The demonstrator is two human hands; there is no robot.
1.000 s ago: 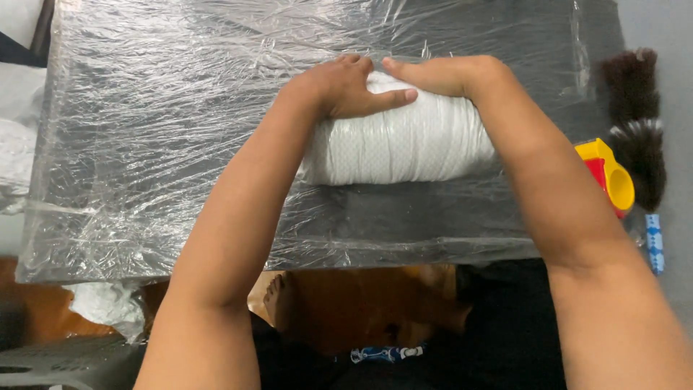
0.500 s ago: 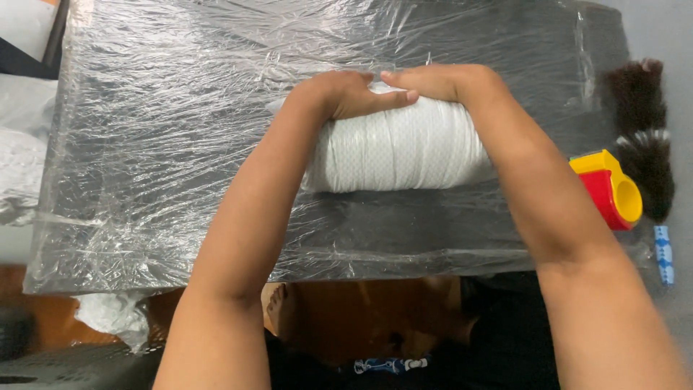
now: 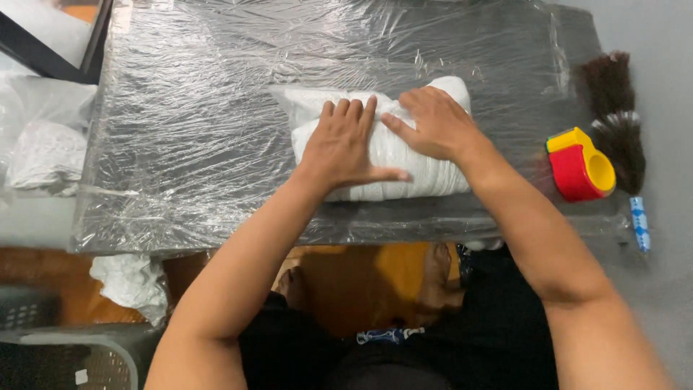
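A red and yellow tape dispenser sits at the table's right edge, a dark bristly brush just behind it. Crumpled white plastic lies off the left edge. A grey basket stands below the near-left corner.

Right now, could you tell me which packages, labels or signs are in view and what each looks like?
White bundle: table middle, under both hands, soft, oblong, clear-wrapped.
Tape dispenser: right edge, red and yellow, rounded.
Small strip: right of table, narrow, blue and white.
No signs or screens.
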